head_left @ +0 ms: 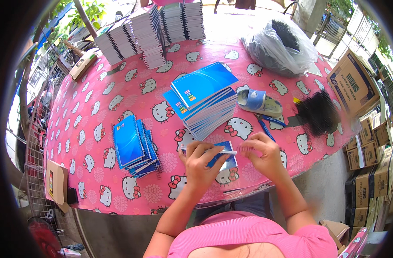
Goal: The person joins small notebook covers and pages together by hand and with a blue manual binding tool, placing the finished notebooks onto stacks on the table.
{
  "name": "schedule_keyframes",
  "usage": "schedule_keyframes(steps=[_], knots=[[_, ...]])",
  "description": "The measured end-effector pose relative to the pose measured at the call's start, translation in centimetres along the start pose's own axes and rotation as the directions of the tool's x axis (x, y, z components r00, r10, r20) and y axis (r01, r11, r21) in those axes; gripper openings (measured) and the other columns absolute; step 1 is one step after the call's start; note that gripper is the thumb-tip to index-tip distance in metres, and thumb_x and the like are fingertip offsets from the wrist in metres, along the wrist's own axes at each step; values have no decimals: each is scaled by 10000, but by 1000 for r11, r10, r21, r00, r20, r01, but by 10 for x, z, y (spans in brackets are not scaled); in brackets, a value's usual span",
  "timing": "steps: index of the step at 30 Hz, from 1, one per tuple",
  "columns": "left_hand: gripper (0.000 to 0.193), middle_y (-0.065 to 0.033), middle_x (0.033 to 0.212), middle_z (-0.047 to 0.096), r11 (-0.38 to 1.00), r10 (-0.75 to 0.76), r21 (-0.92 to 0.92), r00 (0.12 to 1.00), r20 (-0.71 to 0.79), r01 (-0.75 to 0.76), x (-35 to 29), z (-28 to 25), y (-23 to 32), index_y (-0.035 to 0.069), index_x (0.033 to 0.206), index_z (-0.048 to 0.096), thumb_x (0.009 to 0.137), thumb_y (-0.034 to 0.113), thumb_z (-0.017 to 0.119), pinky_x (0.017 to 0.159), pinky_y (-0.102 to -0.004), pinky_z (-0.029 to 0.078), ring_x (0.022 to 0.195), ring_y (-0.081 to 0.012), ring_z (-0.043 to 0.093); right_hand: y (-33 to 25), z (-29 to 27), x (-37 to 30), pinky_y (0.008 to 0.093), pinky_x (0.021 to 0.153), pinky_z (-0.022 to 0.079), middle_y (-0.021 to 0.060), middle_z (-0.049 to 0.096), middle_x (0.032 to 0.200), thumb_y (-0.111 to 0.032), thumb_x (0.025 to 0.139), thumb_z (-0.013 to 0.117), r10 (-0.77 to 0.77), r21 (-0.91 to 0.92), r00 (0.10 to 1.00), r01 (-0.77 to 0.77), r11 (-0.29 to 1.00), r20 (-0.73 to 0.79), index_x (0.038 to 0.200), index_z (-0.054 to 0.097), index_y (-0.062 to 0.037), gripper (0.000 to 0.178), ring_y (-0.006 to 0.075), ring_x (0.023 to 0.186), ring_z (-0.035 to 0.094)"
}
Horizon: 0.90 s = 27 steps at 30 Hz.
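Note:
My left hand (200, 162) grips a small blue notebook (222, 157) near the table's front edge, fingers over its top side. Between the fingertips of my right hand (265, 155) is a dark spiral binding coil (245, 149), its end at the notebook's right edge. How far the coil is threaded is too small to tell. Just beyond my hands stands a tall stack of blue-covered notebooks (205, 88). A shorter pile of blue notebooks (129, 144) lies to the left. Blue-handled pliers or scissors (266, 128) rest beyond my right hand.
A blue slipper (260, 102) lies right of the tall stack, with a bundle of black coils (319, 112) farther right. A plastic bag (280, 47) and stacks of spiral-bound books (145, 36) stand at the back. Cardboard boxes (355, 84) line the right side.

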<state>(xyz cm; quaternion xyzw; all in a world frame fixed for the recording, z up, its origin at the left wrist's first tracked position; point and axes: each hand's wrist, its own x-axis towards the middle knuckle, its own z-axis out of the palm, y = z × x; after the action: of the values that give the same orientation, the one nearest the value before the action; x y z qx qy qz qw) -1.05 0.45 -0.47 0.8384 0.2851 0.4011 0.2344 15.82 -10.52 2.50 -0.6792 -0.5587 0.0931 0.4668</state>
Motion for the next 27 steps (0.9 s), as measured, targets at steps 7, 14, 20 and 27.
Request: schedule_keyframes(steps=[7,14,20,27], knots=[[245,3,834,654,999,15,32,1000,-24,-15,3,-1,4,134,850,751,639,210,850,847,-390,322,939,-192,551,4,-10,16,313,653,481,90,611,792,54,796,656,-36,53,960,22,998,277,963,702,-9,184,208,737,621],[253,2,847,647,1000,-4,29,1000,-20,5,5,-1,4,135,857,747,638,209,849,863,-394,314,938,-198,542,-1,-1,8,313,633,483,100,611,803,-17,806,679,134,95,954,-165,982,267,1018,661,-28,213,221,703,622],[269,-7,865,656,1000,-9,9,1000,-11,9,5,0,5,122,880,731,643,190,839,867,-393,320,942,-209,542,-13,8,6,392,602,498,106,604,841,-222,833,700,-62,-172,987,88,981,147,1005,612,-70,246,304,737,629],[261,-28,863,667,998,15,-53,1000,-4,-15,5,0,-1,102,889,728,646,136,818,839,-373,394,930,-233,546,-23,20,8,404,608,505,108,585,865,-269,842,689,-97,-270,991,118,956,88,952,605,-61,249,320,741,622]])
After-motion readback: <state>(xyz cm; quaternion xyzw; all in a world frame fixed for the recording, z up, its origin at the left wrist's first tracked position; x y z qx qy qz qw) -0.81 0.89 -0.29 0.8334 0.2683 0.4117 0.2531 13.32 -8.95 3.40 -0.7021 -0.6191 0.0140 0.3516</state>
